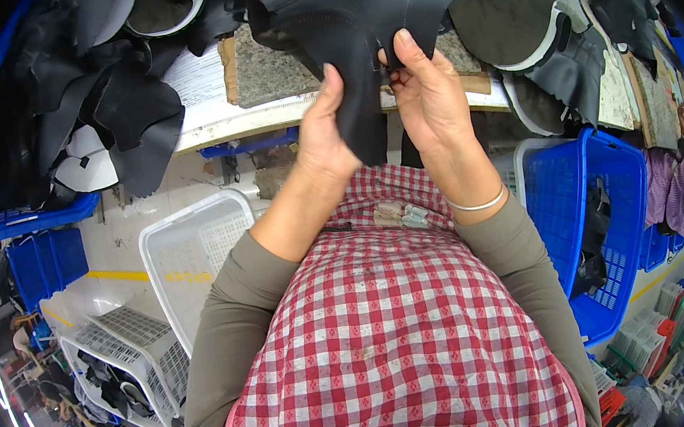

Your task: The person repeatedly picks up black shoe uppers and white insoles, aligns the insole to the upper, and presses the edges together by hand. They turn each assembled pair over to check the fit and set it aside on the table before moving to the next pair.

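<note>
A long table (208, 127) runs across the top, piled with dark leather pieces (95, 89). A big blue basket (589, 221) stands on the right, with dark pieces inside. A white basket (188, 255) stands on the left, below the table. The person wears a red and white checked apron (388, 334).

Both arms come up from below, bent at the elbows, and meet in front of the chest. They hold up a black leather piece (355, 20) above the table edge. It hangs down between the two hands.

The left hand (325, 136) pinches the piece's left edge, thumb pointing up. The right hand (427, 92) pinches the right edge, fingers pressed together, thumb up too. A thin silver bangle (478, 203) sits on the right wrist. Small grey bits (400, 214), maybe clips, lie on the apron.
</note>
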`<state>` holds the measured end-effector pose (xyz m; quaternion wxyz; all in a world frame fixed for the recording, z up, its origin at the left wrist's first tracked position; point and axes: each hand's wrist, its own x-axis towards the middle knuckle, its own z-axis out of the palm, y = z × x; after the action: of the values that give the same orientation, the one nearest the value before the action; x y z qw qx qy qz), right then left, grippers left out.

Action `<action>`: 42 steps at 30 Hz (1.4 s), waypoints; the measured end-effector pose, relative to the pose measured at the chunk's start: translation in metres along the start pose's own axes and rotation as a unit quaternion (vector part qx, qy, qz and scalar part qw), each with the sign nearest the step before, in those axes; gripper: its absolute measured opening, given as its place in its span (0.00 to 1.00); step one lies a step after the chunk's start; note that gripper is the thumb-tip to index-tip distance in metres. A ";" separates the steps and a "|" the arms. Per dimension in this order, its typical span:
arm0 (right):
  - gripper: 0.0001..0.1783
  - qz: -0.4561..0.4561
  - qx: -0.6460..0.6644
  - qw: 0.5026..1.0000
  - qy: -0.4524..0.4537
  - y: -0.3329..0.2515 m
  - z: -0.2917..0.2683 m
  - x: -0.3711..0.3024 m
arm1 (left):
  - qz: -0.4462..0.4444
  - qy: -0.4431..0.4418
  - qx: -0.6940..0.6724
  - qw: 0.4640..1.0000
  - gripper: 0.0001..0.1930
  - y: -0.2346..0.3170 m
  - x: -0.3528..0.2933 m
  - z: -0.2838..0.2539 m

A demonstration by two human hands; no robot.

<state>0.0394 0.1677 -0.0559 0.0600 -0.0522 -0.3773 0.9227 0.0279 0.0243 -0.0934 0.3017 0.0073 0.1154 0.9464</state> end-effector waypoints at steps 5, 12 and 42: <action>0.10 -0.016 0.005 1.000 0.015 -0.007 0.002 -0.005 | 0.012 -0.028 -0.046 0.998 0.25 -0.022 -0.012 0.000; 0.12 -0.006 -0.334 0.941 -0.043 -0.047 -0.011 0.001 | 0.122 0.027 0.632 0.765 0.14 0.080 -0.025 0.039; 0.05 -0.363 -0.760 0.388 -0.373 -0.044 -0.086 -0.082 | -0.099 0.022 0.839 0.535 0.19 0.006 -0.079 -0.043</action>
<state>0.1362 0.2461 -0.0821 0.1776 0.4153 -0.8895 0.0690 0.0852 -0.0351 -0.1299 0.2465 0.2242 0.8629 0.3799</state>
